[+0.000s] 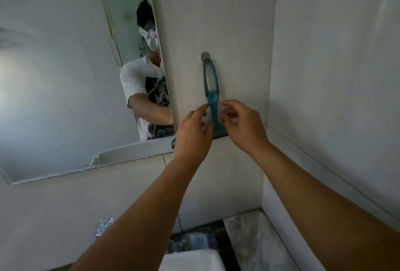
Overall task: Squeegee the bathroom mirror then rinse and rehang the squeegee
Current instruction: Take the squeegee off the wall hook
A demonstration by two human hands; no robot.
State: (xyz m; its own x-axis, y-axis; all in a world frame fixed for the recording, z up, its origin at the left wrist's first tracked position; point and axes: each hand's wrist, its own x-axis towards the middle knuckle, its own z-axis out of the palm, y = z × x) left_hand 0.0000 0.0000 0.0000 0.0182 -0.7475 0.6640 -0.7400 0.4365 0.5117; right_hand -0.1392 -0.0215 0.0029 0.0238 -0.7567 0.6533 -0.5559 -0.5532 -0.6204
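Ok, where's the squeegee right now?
Head view, centre: the squeegee hangs from the wall hook, right of the mirror, between both open hands.

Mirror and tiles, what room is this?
Most likely a bathroom. A mirror hangs on a tiled wall, a tap shows below, and a squeegee hangs from a hook.

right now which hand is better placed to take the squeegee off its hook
Right, narrowly. The squeegee hangs by its loop from the wall hook. The right hand has open fingers curled beside the handle, palm toward it. The left hand sits lower, near the blade, and touches the handle with fingertips only.
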